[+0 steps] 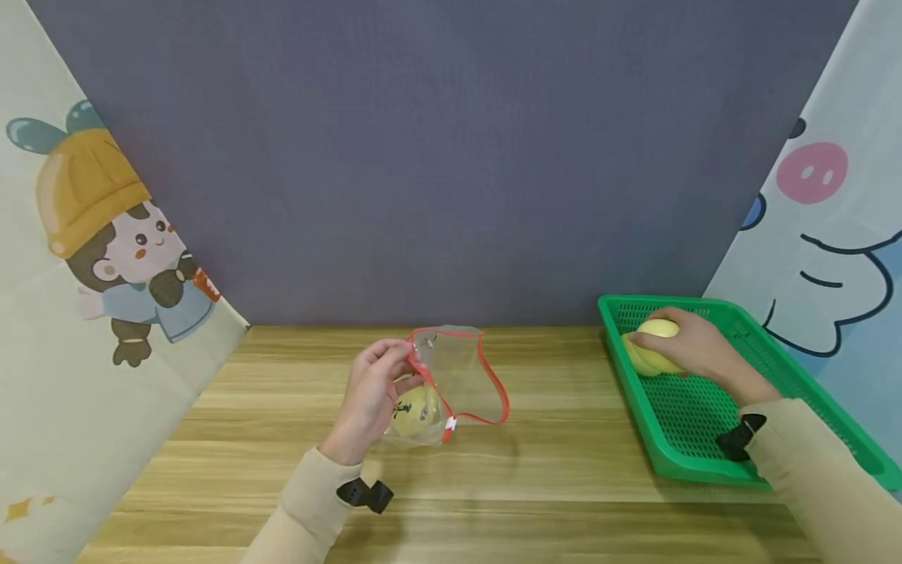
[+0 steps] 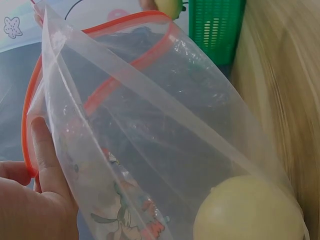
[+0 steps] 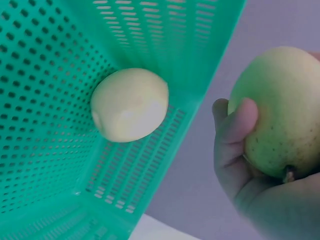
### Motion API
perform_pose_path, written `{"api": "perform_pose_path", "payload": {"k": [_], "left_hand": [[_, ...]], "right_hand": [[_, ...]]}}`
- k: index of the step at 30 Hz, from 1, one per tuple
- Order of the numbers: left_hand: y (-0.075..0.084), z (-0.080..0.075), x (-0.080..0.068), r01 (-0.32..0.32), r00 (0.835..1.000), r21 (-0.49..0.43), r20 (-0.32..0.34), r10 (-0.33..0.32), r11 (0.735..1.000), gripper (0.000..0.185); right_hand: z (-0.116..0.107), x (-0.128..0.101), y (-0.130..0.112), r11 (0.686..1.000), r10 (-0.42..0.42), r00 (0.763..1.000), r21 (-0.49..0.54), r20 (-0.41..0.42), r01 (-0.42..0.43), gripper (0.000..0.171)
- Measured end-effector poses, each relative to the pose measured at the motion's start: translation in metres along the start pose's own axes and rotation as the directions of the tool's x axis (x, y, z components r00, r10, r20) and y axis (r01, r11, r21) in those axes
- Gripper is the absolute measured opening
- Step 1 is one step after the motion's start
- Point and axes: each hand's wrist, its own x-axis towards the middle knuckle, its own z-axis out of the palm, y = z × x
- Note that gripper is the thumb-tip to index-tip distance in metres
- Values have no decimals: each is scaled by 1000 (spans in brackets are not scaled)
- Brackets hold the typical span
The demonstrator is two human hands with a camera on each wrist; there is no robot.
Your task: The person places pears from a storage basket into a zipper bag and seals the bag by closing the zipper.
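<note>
Pale wood-grain counter [image 1: 564, 470] runs across the lower frame, backed by a grey-blue wall with cartoon-printed sheets at the left and right edges. At centre, my left hand [image 1: 369, 399] pinches the near rim of a clear zip bag [image 1: 454, 384] with a red-orange seal strip, thumb [image 2: 47, 155] pressed on the plastic, holding the mouth open. Low in the bag lies a smooth, round, pale-yellow fruit [image 2: 247, 210], just right of my grip; from the head view it carries a dark marking I cannot read. A small cartoon print shows on the bag's film, with no legible writing.

Toward the right, my right hand [image 1: 694, 348] curls around a yellow-green pear [image 3: 282, 110], its skin speckled and a brown stem end showing beside my palm. It sits over the far end of a green perforated plastic basket [image 1: 687, 423]. Another pale-yellow fruit [image 3: 130, 105] rests on the basket's slotted floor, apart from my grip.
</note>
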Motion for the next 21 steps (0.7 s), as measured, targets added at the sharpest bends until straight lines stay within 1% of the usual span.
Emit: {"api": "perform_pose_path", "payload": {"k": [5, 10, 16, 21], "left_hand": [[0, 10, -1, -3, 1000, -3, 0, 3, 1000, 5], [0, 18, -1, -14, 1000, -14, 1, 14, 1000, 4], [-1, 29, -2, -10, 1000, -27, 0, 10, 1000, 4], [0, 37, -3, -10, 1000, -30, -1, 10, 999, 6]], "right_hand": [[-10, -4, -10, 1000, -9, 1000, -15, -4, 9, 79], [-21, -6, -18, 998, -43, 999, -51, -12, 42, 78], [-33, -11, -25, 997, -58, 998, -56, -5, 58, 77], [-42, -16, -31, 995, -76, 997, -74, -23, 74, 73]]}}
